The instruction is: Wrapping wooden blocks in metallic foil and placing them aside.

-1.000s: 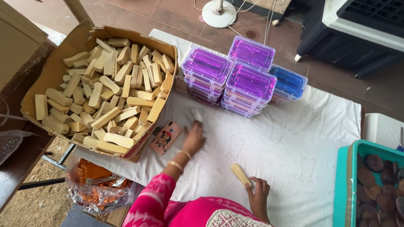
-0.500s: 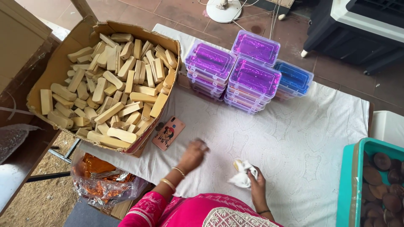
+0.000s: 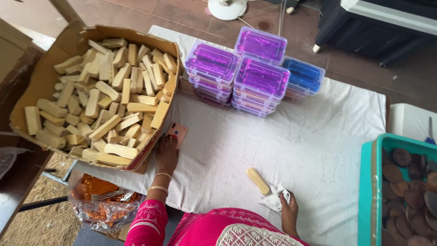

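The person's right hand (image 3: 288,210) rests low on the white cloth of the counter (image 3: 318,136), its fingers (image 3: 286,197) curled shut around a crumpled white rag (image 3: 274,199). A short pale wooden block (image 3: 258,181) lies flat on the cloth just up and to the left of that rag, its near end touching or almost touching the rag's edge; the fingers themselves do not hold it.

The left hand (image 3: 167,153) lies palm down across a pink phone (image 3: 177,133), fingers spread flat over the lower part of the phone, not clenched around anything. The phone sits right against the corner of a big cardboard box (image 3: 73,50) that is heaped with more wooden blocks (image 3: 104,95) of the same kind.

Farther back on the counter stand stacks of clear purple boxes (image 3: 236,77) with a stack of blue ones (image 3: 304,76) beside them. At the right edge a teal bin (image 3: 371,182) holds dark brown round pieces (image 3: 407,191). Below the cardboard box, off the counter, a plastic bag of orange foil (image 3: 104,196) sits.
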